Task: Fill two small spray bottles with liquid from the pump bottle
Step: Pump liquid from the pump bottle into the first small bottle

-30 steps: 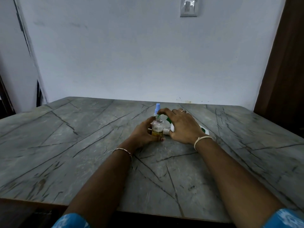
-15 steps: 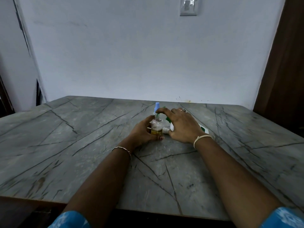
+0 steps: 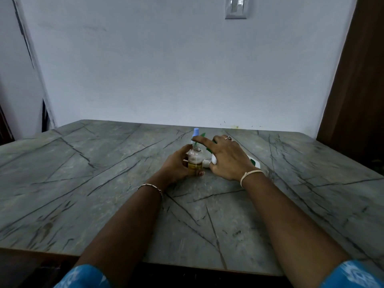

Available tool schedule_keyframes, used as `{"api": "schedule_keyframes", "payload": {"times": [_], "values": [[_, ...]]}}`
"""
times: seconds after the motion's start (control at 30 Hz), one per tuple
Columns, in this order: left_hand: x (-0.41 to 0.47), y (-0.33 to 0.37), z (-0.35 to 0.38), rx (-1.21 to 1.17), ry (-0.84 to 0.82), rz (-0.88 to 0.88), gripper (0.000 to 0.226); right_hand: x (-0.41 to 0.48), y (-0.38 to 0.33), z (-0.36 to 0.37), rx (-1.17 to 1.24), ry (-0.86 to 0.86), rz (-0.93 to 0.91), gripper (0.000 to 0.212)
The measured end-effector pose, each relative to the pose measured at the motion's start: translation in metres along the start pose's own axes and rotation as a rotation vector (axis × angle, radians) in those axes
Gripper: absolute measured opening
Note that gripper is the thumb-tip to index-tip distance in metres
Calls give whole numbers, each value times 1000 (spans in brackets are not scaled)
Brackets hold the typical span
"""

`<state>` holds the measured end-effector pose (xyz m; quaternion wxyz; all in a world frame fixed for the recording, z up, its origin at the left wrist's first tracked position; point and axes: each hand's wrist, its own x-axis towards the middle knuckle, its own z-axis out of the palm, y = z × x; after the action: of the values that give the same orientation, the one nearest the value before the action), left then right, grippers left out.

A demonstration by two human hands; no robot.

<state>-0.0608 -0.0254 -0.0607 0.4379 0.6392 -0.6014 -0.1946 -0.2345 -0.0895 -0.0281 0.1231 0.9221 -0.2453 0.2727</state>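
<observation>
My left hand [image 3: 176, 165] grips a small clear spray bottle [image 3: 195, 161] standing upright on the table, with yellowish liquid in its lower half and its threaded neck uncapped. Behind it a light blue spray cap [image 3: 196, 132] sticks up; what it sits on is hidden. My right hand [image 3: 226, 159] lies over the white and green pump bottle [image 3: 254, 162], which is tipped on its side toward the small bottle. The thumb and palm hold its white neck, and the index finger stretches out over the green pump head and the small bottle's mouth.
The grey veined stone table [image 3: 104, 183] runs to a white wall at the back. A dark wooden door frame [image 3: 357, 80] stands at the right. A light switch [image 3: 235, 7] is on the wall above.
My right index finger has straightened out over the small bottle's neck, and the hand has risen slightly. My left hand keeps its grip on the small bottle.
</observation>
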Motion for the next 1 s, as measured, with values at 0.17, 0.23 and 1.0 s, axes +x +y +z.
{"api": "schedule_keyframes", "payload": {"times": [0.17,0.23,1.0], "values": [[-2,0,-1,-5,3,24,95,2,-1,-1,8,-12,17,72],[-1,1,-1,-2,-4,30,93,3,-2,-2,24,-10,30,71],[-8,8,1,-19,-1,35,89,3,-6,-4,31,1,67,67]]}}
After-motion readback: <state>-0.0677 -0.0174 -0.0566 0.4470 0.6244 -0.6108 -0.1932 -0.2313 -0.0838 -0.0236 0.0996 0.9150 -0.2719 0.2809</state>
